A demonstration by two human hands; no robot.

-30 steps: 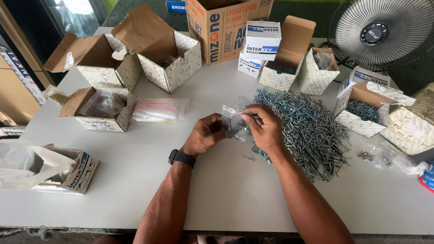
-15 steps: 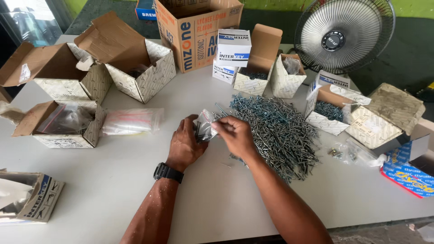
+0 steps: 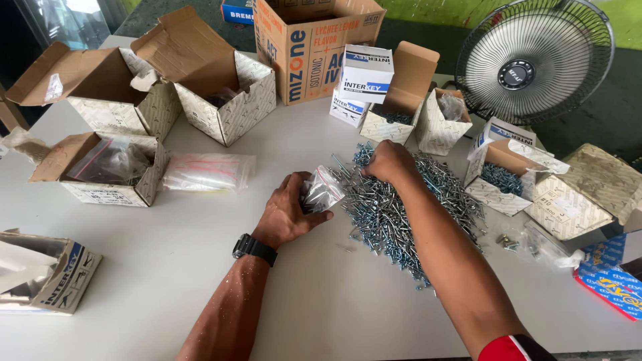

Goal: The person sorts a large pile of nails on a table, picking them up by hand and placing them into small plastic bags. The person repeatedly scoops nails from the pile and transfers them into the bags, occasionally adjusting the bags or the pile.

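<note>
My left hand (image 3: pixel 289 208), with a black watch on the wrist, grips a small clear plastic bag (image 3: pixel 322 190) that holds a few screws. A large heap of silver screws (image 3: pixel 401 200) lies on the white table (image 3: pixel 200 267) just right of the bag. My right hand (image 3: pixel 388 162) rests palm down on the far end of that heap, fingers curled into the screws; what it holds is hidden.
Open cardboard boxes (image 3: pixel 221 93) stand at the back left, a tall printed carton (image 3: pixel 314 40) at the back, small screw boxes (image 3: pixel 508 177) at the right. A flat stack of clear bags (image 3: pixel 208 172) lies left of my hands. A fan (image 3: pixel 535 57) stands at the back right.
My right hand left the bag's mouth and moved away to the far part of the screw heap. My left hand kept hold of the bag. The camera shifted slightly.
</note>
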